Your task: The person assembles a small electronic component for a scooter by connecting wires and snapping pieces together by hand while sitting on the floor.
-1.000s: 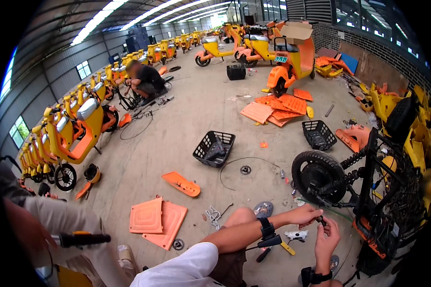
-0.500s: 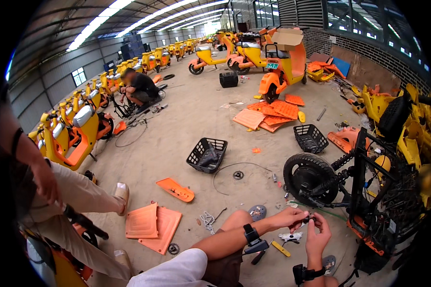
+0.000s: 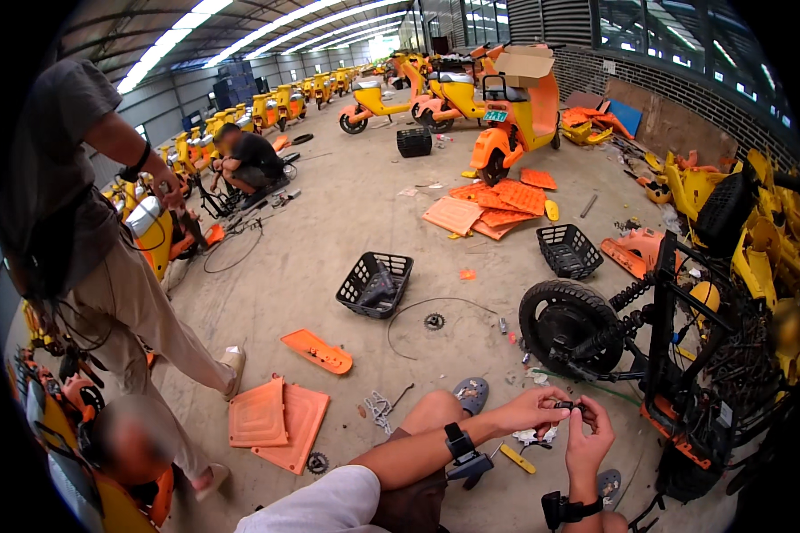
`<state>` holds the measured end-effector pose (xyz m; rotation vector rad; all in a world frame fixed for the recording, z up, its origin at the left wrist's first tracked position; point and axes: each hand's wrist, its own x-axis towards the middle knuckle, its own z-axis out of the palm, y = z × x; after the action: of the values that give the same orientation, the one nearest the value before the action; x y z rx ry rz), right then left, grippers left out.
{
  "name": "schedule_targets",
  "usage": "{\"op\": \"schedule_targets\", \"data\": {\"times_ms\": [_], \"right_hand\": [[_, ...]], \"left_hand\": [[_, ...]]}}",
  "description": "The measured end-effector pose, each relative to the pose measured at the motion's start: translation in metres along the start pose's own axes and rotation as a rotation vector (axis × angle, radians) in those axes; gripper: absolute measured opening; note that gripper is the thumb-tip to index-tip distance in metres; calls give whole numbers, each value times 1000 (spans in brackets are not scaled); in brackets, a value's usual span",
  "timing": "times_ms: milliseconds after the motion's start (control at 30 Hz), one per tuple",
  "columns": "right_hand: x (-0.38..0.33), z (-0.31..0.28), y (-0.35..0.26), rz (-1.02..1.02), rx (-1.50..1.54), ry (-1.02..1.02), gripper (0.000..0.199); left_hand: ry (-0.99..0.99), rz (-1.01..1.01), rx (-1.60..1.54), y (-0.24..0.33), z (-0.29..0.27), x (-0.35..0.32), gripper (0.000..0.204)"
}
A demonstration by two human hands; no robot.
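Your grip is closed at both sides on one thing: the left hand (image 3: 539, 409) and the right hand (image 3: 590, 435) pinch a single small black part (image 3: 571, 407) between their fingertips, on your side of the black wheel (image 3: 571, 329). You wear two wristbands, one on each arm. Partly hidden below your fingers, also on your side of the wheel, is one white piece (image 3: 530, 436); near it lies one yellow-handled tool (image 3: 517, 458). One black frame (image 3: 662, 338) stands to the right of the wheel.

You have three black baskets in view: one (image 3: 369, 309) left of the wheel, one (image 3: 574, 265) just beyond it, and one (image 3: 413, 143) well beyond and to its left. Two sprockets lie left of the wheel, one nearer (image 3: 434, 322), the other (image 3: 317, 463) farther off and closer to you. Two flat orange panels (image 3: 259, 416) overlap well left of the wheel, with one long orange piece (image 3: 317, 352) just past them.
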<state>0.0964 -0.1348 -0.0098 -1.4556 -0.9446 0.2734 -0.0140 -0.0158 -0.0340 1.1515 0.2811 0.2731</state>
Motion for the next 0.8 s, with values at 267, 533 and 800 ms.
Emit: {"op": "schedule_targets", "data": {"times_ms": [267, 533, 800], "right_hand": [[-5, 4, 0, -3, 30, -6, 17], [-3, 1, 3, 65, 51, 14, 18], [-4, 3, 7, 48, 70, 23, 19]], "left_hand": [[20, -200, -80, 1, -5, 2, 43], [50, 10, 35, -1, 4, 0, 35], [46, -226, -157, -13, -6, 13, 35]]}}
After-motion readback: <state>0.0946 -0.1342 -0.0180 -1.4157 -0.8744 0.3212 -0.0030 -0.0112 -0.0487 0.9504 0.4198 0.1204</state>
